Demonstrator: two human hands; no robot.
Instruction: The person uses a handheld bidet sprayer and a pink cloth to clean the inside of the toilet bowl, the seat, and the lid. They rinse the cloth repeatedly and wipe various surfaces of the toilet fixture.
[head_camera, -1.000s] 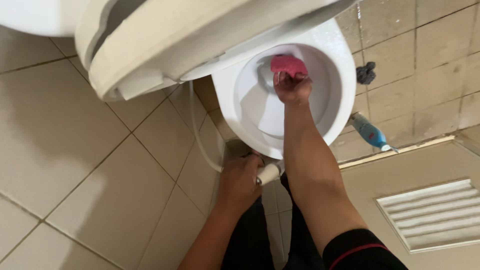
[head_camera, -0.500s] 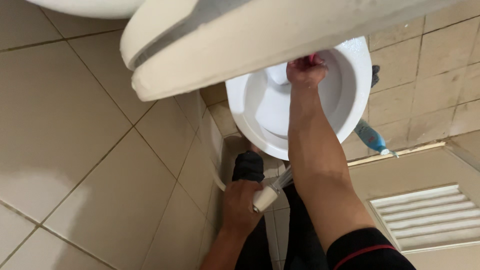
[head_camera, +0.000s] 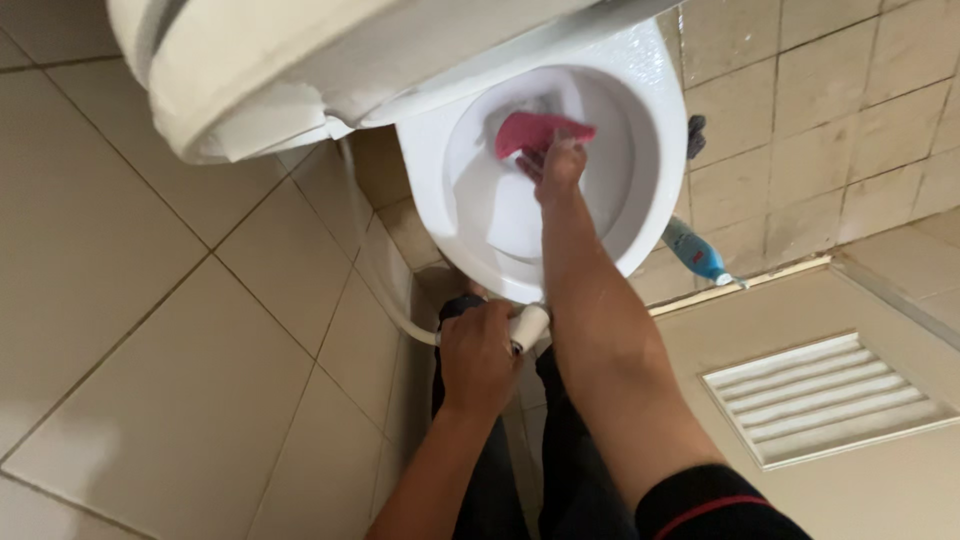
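Where fingers (head_camera: 545, 160) press, pink cloth (head_camera: 540, 130).

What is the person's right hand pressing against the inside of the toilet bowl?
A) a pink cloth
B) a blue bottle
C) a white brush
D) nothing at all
A: the right hand reaches down into the toilet bowl and holds a pink cloth against its inner wall, while the left hand grips a white spray nozzle in front of the bowl.
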